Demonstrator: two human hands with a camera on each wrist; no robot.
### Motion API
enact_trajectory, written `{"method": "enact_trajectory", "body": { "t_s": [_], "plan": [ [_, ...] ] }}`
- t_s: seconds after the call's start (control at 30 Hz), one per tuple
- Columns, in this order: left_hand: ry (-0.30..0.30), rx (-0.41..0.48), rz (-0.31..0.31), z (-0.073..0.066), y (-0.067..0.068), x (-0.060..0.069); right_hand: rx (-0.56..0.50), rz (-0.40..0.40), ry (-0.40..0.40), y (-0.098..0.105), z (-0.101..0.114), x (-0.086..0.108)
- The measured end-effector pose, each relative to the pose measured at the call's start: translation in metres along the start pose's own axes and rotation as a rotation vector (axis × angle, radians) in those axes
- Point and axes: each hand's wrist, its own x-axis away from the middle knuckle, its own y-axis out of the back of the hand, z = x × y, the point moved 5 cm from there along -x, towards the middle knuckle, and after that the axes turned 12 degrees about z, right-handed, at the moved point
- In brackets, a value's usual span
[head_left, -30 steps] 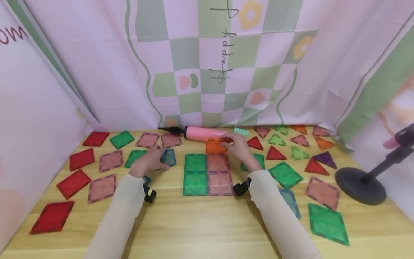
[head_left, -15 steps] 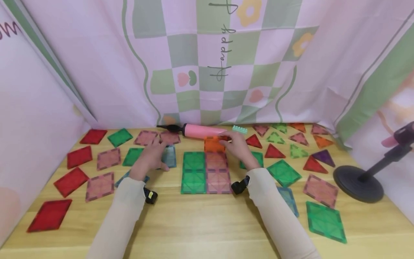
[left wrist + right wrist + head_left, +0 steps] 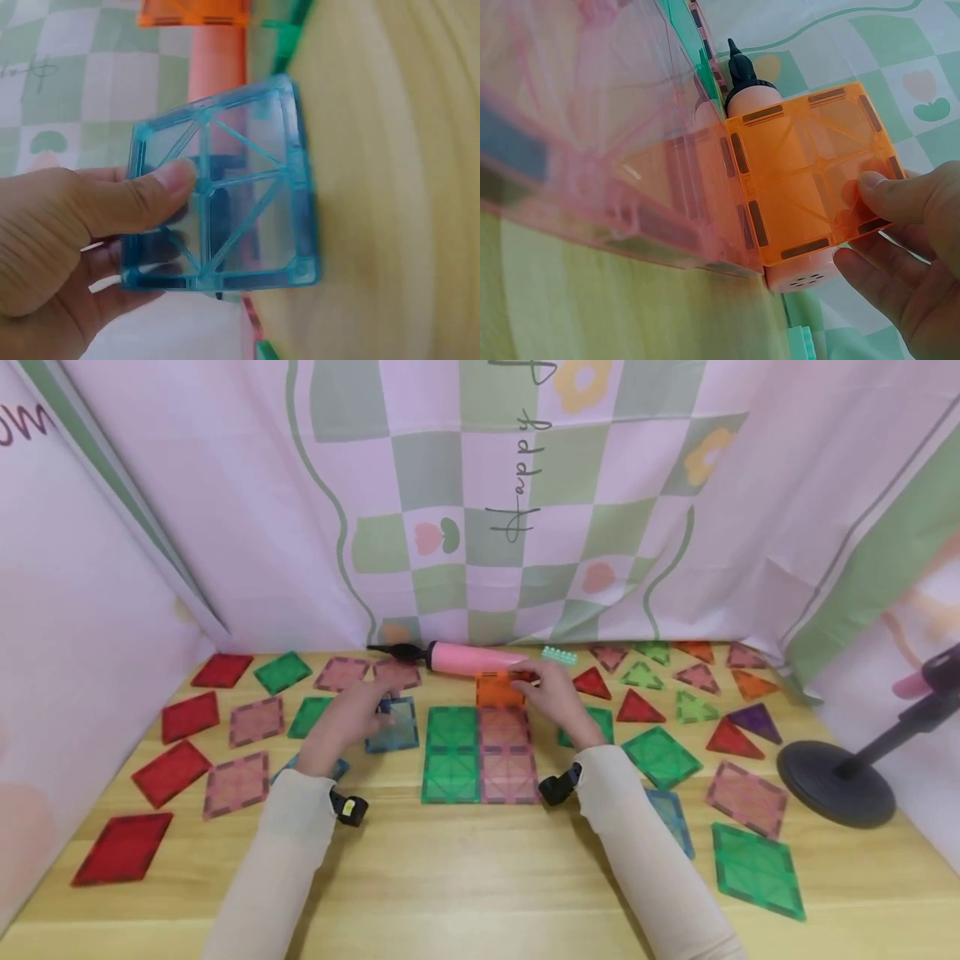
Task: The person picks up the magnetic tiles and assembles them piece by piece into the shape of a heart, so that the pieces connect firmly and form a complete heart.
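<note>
My left hand [image 3: 347,720] pinches a clear blue square magnetic tile [image 3: 247,217] by one edge, thumb on its near face and fingers behind. In the left wrist view the tile is tilted up close to the wood surface. With thumb and fingers my right hand [image 3: 557,700] pinches an orange square magnetic tile [image 3: 802,169] at its outer side. The orange tile's opposite edge meets the far edge of the pink square tiles [image 3: 507,760]. Left of those, and joined to them, lie the green square tiles [image 3: 452,764], flat on the table.
A pink hand pump [image 3: 468,657] lies at the back, against the patterned curtain [image 3: 427,468]. Red square tiles [image 3: 171,772] and others spread across the left. Triangular tiles [image 3: 640,707] and more squares occupy the right, near a black round stand base [image 3: 835,786].
The left hand's fingers have closed on the blue tile, and more of it now shows, a little further right. The right hand has kept its hold on the orange tile in nearly the same place.
</note>
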Motion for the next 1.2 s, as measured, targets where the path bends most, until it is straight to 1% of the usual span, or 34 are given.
{"method": "enact_trajectory", "body": {
  "t_s": [0.07, 0.1, 0.13, 0.2, 0.33, 0.37, 0.5, 0.6, 0.63, 0.7, 0.8, 0.97, 1.1, 1.2],
  "plan": [
    [-0.062, 0.002, -0.032, -0.005, 0.004, -0.003, 0.007, -0.001, 0.003, 0.001, 0.0, 0.0],
    [-0.081, -0.003, -0.046, -0.008, 0.006, -0.005, 0.011, -0.001, 0.003, 0.001, -0.001, 0.0],
    [-0.083, -0.004, -0.057, -0.011, 0.008, -0.008, 0.017, 0.001, 0.006, 0.001, 0.0, 0.001],
    [-0.059, -0.011, -0.071, -0.014, 0.011, -0.013, 0.02, 0.004, 0.009, 0.001, 0.0, 0.0],
    [0.046, -0.037, -0.061, -0.019, 0.015, -0.028, 0.026, 0.003, 0.009, 0.0, 0.002, 0.0],
    [0.061, -0.049, -0.055, -0.02, 0.015, -0.033, 0.027, 0.0, 0.008, 0.0, 0.002, 0.0],
    [0.069, -0.059, -0.026, -0.027, 0.01, -0.052, 0.022, -0.007, 0.023, 0.0, 0.004, 0.0],
    [0.049, -0.044, 0.002, -0.031, 0.002, -0.067, 0.018, -0.001, 0.029, 0.001, 0.004, 0.001],
    [0.049, -0.038, 0.012, -0.032, -0.001, -0.071, 0.022, 0.0, 0.029, 0.001, 0.005, 0.001],
    [0.028, -0.039, 0.02, -0.035, -0.005, -0.078, 0.028, 0.003, 0.016, 0.002, 0.004, 0.001],
    [0.024, -0.041, 0.011, -0.036, -0.007, -0.079, 0.033, 0.001, 0.007, -0.001, 0.006, 0.0],
    [0.028, -0.034, -0.021, -0.036, -0.006, -0.076, 0.048, -0.007, 0.007, -0.001, 0.009, -0.002],
    [0.037, -0.021, -0.009, -0.035, -0.007, -0.074, 0.051, -0.002, 0.005, -0.002, 0.009, -0.002],
    [0.034, -0.017, -0.007, -0.035, -0.007, -0.071, 0.041, 0.004, -0.009, -0.003, 0.007, -0.001]
  ]
}}
